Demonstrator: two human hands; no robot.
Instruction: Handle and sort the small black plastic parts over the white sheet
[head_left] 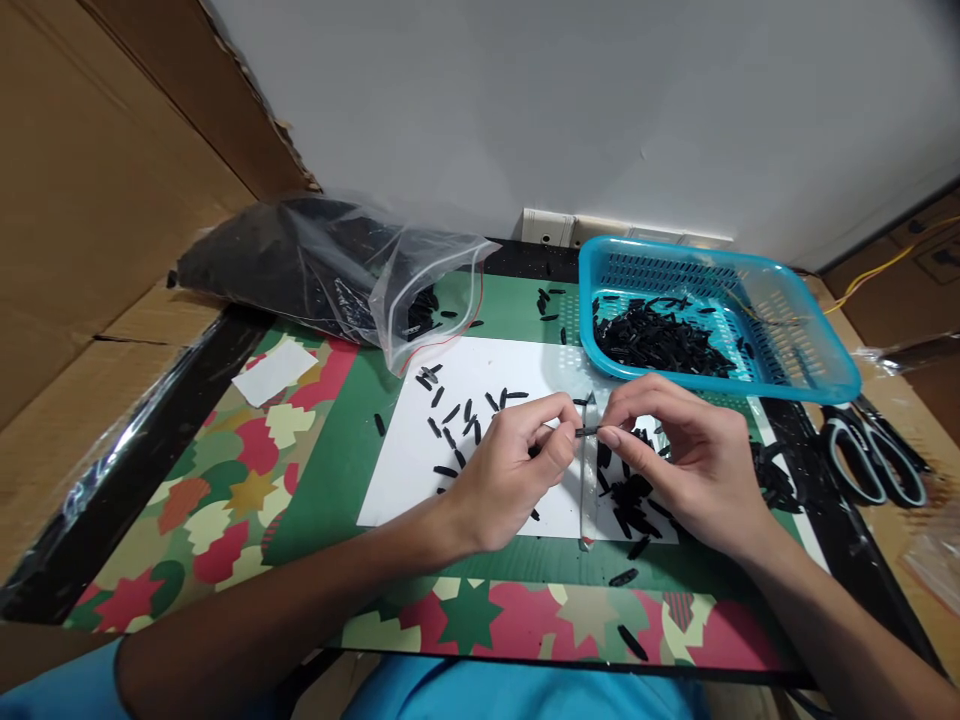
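Observation:
My left hand (519, 470) and my right hand (679, 455) meet above a white paper sheet (409, 490). Between them, pinched at both ends by thumb and fingertips, is one small, slim black piece (587, 432); its exact kind is too small to make out. Under it on the paper lies a narrow clear strip (588, 500). Many similar loose black pieces (450, 437) are scattered left of my left hand. A denser heap of black pieces (634, 500) lies below my right hand, partly hidden by it.
A blue plastic basket (810, 385) holding a black pile stands behind my right hand. An unsealed clear zip bag (300, 265), full of black pieces, lies at the back left. Scissors (874, 455) rest at the right edge. Cardboard (112, 130) rises on the left.

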